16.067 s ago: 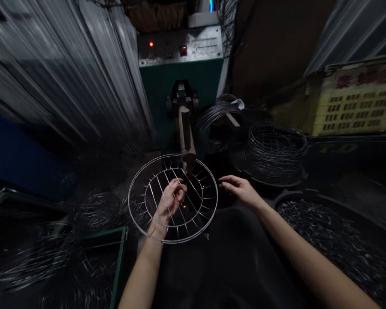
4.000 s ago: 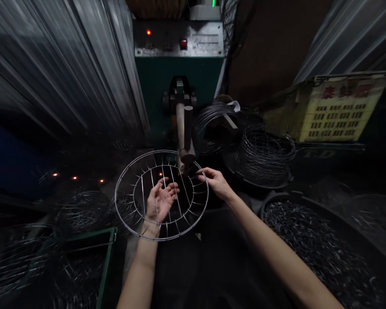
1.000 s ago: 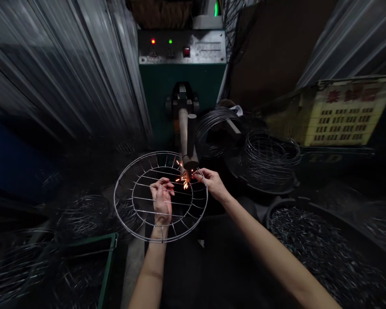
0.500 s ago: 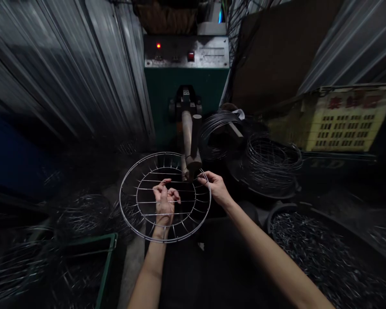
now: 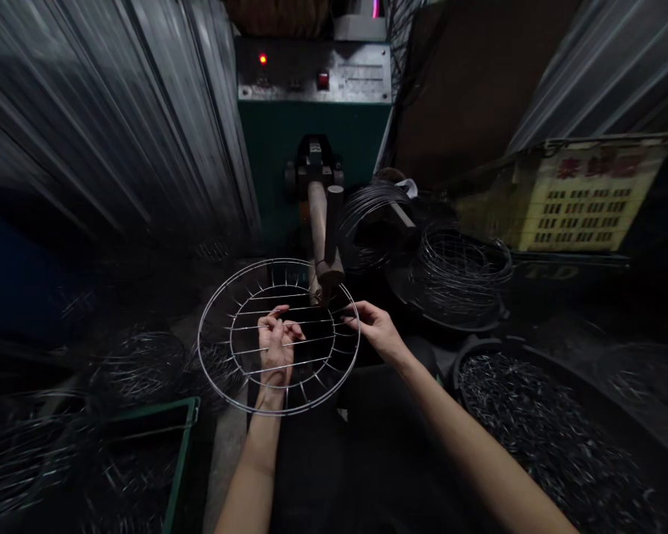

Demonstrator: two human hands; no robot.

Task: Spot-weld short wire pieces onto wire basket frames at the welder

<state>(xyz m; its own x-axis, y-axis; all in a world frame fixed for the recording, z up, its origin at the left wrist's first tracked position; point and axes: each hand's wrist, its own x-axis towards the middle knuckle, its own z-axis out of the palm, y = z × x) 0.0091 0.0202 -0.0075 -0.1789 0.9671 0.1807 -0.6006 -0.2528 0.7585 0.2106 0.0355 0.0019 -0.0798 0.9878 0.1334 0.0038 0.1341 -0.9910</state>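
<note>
A round wire rack (image 5: 283,348), two rings joined by short wires with parallel bars across the inner one, lies tilted under the electrode arms of a machine (image 5: 328,274). My left hand (image 5: 277,345) is beneath the rack, palm up with its fingers curled below the bars; whether it grips a wire cannot be made out. At the right side of the rim, my right hand (image 5: 374,328) has thumb and fingers pinched together near the outer ring. What lies between those fingertips is too small to tell. The machine's tips meet the rack's far right part.
Behind stands the green machine body (image 5: 312,122) with a lit red lamp. To the right are wire coils (image 5: 375,211), stacked wire rings (image 5: 462,259), a yellow crate (image 5: 582,200) and a tub of small metal pieces (image 5: 534,415). A green-rimmed bin (image 5: 185,452) sits at lower left.
The whole view has shifted slightly, with the machine higher and further left. The rack's rim has turned or slid a little against the machine's tips; my right hand is slightly further from them.
</note>
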